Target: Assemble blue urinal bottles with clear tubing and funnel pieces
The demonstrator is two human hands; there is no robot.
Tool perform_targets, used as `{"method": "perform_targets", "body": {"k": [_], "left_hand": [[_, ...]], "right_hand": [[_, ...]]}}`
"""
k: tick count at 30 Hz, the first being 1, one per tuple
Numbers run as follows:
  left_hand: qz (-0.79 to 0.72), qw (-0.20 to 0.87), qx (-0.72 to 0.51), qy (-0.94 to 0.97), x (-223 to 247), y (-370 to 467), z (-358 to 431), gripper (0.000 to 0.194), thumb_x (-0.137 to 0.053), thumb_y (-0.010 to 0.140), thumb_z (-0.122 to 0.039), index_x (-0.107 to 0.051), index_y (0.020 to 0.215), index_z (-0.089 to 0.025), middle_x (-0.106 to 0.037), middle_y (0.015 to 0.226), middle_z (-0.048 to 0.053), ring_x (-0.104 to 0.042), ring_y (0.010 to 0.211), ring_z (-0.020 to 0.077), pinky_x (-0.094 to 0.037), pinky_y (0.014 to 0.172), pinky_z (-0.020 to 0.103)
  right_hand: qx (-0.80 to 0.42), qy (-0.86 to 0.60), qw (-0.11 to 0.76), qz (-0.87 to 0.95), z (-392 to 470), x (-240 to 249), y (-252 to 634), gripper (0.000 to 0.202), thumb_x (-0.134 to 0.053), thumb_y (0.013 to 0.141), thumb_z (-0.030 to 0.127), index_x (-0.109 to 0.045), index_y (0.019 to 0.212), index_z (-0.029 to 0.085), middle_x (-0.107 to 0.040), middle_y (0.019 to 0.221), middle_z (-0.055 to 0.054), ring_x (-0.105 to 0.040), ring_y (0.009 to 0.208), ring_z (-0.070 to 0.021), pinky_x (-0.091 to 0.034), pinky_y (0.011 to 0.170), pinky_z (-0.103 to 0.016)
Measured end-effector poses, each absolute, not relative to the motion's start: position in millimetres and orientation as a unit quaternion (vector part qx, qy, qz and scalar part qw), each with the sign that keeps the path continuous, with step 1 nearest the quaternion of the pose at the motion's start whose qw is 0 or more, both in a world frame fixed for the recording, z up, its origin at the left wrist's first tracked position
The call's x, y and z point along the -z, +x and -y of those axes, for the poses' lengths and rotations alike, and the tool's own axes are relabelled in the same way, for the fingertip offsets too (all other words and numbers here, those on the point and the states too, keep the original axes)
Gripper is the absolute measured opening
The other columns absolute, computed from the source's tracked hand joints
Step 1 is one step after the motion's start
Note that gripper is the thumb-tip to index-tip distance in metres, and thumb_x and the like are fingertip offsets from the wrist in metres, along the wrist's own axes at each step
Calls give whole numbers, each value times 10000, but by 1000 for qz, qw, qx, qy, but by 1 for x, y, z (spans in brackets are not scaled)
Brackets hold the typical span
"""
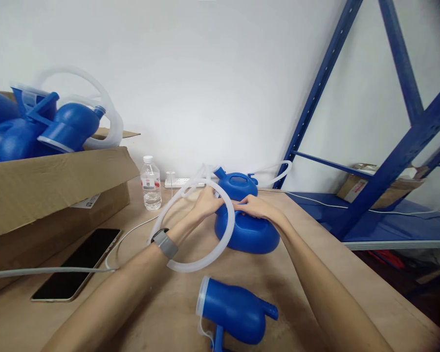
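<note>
Several blue plastic vessels (73,124) fill an open cardboard box (58,183) at the far left, with coiled translucent hose (110,117) rising above them. Beside the box, a dark-screened phone (78,264) lies flat on the wooden table (146,313), and a pale cable (55,270) crosses over it. Next, a clear bottle with a white cap (151,183) stands upright near the wall, left of a white power strip (183,183). A ribbed translucent tube (196,265) forms a large loop about the left forearm, which wears a grey-banded watch (165,243). The left hand (208,202) is at the left end of the front blue container (251,237), which sits on the table; its fingertips are partly hidden, so I cannot tell what they grasp. Below, toward the near edge, a blue cup-shaped piece with a pale rim (232,310) lies on its side. Another blue container (238,186) stands just behind the front one. The right hand (255,207) rests on top of the front container, fingers pointing left; whether they close around it, I cannot tell. Farther right, a blue metal rack (381,181) holds a second cardboard box (379,188).
</note>
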State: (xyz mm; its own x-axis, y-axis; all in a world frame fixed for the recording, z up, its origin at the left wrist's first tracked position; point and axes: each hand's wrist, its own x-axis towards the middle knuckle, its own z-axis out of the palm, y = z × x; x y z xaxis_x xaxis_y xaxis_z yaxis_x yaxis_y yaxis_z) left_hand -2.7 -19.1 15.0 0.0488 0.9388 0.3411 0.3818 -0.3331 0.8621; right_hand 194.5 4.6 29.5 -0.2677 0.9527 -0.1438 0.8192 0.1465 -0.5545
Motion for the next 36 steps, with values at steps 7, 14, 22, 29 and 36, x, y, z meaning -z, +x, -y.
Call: {"method": "perform_targets", "body": {"k": [7,14,22,29,36], "left_hand": [[-454,239,-400,759,-8,-37,41,503,-709,833,-364,-630,1307,-216,-565,1466,131,-418,1437,314,-370,1162,424],[-466,263,-358,765,-17,-78,80,466,-564,945,-445,-610,1362,-242,-600,1434,104,-623,1199,257,-523,962,355],[-408,77,-52,908,-1,-129,142,542,-442,903,-52,-627,1358,-282,-589,1453,92,-562,1319,260,-429,1095,399],[-498,-8,53,866,22,-184,148,556,-613,691,-43,-720,1196,-250,-570,1489,115,-529,1361,365,-434,1082,474],[-395,-25,-69,916,15,-197,151,237,-530,950,-158,-736,1028,-247,-652,1386,74,-595,1298,258,-454,1086,365]], "right_hand": [[-206,-600,162,756,0,-27,195,652,-655,706,821,-732,788,179,-721,759,-58,-627,688,-209,-400,579,-281],[-156,-604,183,760,2,-22,196,720,-553,734,884,-734,856,199,-727,748,-48,-645,698,-222,-383,586,-286],[-10,-608,240,757,-9,-10,247,590,-493,869,771,-711,782,230,-760,849,-76,-687,838,-281,-420,694,-317],[79,-597,215,769,-20,-5,286,568,-462,923,703,-755,829,225,-782,938,-98,-709,882,-310,-435,737,-348],[50,-652,218,724,-25,-1,304,575,-439,939,662,-798,983,215,-774,1066,-148,-690,1004,-371,-472,799,-408]]}}
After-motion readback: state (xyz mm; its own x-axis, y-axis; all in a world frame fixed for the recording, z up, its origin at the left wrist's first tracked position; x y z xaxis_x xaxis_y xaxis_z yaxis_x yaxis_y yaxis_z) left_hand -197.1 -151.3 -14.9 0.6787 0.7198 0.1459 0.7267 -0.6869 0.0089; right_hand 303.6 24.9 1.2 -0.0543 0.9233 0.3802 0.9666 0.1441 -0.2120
